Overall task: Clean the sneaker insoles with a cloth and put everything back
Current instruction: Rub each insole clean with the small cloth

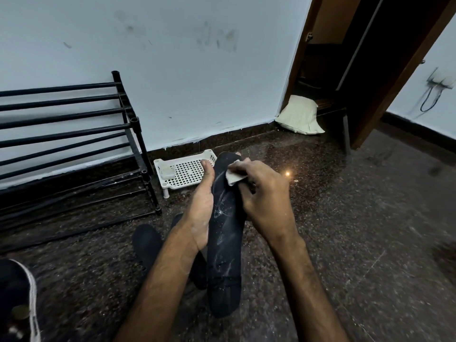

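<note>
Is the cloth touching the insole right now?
Touching. The head view shows the right hand pinching the white cloth flat against the upper end of the black insole, no gap.

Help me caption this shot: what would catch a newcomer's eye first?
Centre frame, the left hand holds a long black insole streaked with white marks while the right hand presses a white cloth against its top end. Behind them, a white perforated tray sits on the dark floor beside a black shoe rack.
</note>
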Available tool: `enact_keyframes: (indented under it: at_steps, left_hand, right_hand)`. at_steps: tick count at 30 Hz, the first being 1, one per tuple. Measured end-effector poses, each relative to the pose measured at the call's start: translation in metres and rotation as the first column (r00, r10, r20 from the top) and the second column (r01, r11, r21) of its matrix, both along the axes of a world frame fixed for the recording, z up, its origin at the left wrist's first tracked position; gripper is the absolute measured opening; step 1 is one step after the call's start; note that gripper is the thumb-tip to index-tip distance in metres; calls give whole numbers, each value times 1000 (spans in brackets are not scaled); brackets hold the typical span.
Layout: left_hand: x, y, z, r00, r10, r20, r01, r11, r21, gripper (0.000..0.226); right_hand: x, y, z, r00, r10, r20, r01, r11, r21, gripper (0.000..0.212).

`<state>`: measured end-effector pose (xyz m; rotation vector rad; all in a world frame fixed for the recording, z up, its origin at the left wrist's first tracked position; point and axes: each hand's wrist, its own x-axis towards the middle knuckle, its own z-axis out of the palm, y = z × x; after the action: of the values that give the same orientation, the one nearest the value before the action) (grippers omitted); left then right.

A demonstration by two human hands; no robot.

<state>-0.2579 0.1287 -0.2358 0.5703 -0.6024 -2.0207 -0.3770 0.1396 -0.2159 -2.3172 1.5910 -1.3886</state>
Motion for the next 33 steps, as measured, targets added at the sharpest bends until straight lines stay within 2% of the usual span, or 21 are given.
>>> enact_keyframes:
  at_steps: [5,8,11,13,15,17,19,22,24,26,28,33]
  left_hand:
    - [-8,8,2,995,-20,96,22,1000,-20,75]
    - [-10,8,-2,994,-4,113,5,1000,-8,73]
    - [-7,5,-2,999,25,39,-25,1000,15,71]
    - [-6,4,-1,1000,13,17,-13,1000,5,72]
    - [-7,5,-4,998,-4,59,5,1000,-8,73]
    - [-10,7,-6,996,-3,89,3,1000,2,73]
    - [-11,7,-9,996,10,88,-12,1000,19,70]
    - [-8,4,-11,998,39,43,-40,999,24,69]
    - [-6,2,-10,999,35,31,-35,999,10,71]
    - [-5,0,-13,998,24,65,-23,999,-24,75]
    - [-7,1,-14,995,28,99,-26,999,-29,76]
    - [-7,1,-17,995,74,73,-75,997,6,72]
  right_hand:
    - [-8,-2,0,967,-218,131,224,974,-32,21]
    - [4,2,6,972,-108,210,115,993,-21,21]
    - [10,6,6,989,8,148,-3,999,-36,25]
    - [3,4,3,988,-65,137,70,997,-29,26]
    - [-6,3,2,969,-171,178,177,984,-17,22]
    - [-6,3,3,955,-202,219,209,978,-11,20]
    - [3,4,8,962,-122,245,127,992,-4,22]
    - [13,5,10,989,11,148,-11,1000,-2,24]
    - [4,3,7,991,-45,129,43,999,21,23]
    - [-8,2,6,975,-149,165,140,988,61,21]
    - [-11,3,6,964,-184,191,173,982,73,22]
    - [19,5,10,995,18,101,-21,999,29,24]
